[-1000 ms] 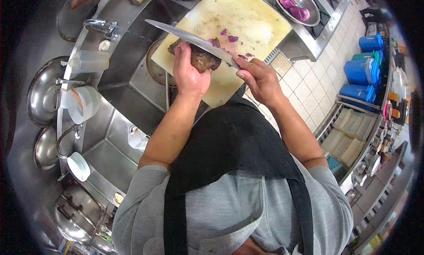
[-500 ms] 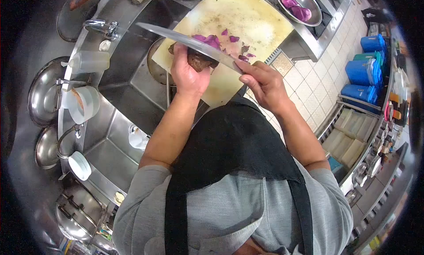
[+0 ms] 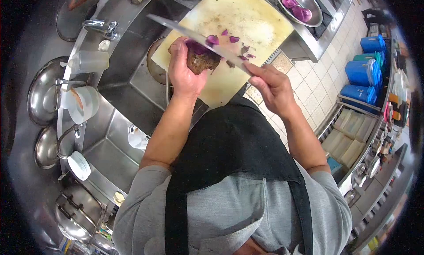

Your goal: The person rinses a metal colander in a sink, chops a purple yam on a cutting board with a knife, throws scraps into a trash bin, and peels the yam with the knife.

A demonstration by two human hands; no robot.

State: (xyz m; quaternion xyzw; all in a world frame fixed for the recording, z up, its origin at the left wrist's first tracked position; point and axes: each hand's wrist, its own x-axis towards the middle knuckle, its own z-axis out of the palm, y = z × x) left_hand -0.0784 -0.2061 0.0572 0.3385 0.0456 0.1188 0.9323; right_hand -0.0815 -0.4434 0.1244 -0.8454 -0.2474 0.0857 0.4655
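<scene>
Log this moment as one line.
left hand: holding brown-and-purple vegetable; right hand: gripping knife; cutting board: purple scraps; metal bowl: purple pieces

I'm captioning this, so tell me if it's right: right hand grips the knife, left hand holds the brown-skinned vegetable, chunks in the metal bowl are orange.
Wrong on colour: the chunks in the metal bowl are purple, as the head view shows. The right hand does grip the knife, and the left hand holds the brown-skinned vegetable.

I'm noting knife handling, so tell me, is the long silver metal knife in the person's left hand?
No, the right hand grips the knife, while the left hand holds a rough, brown-skinned, purple-fleshed lump.
</scene>
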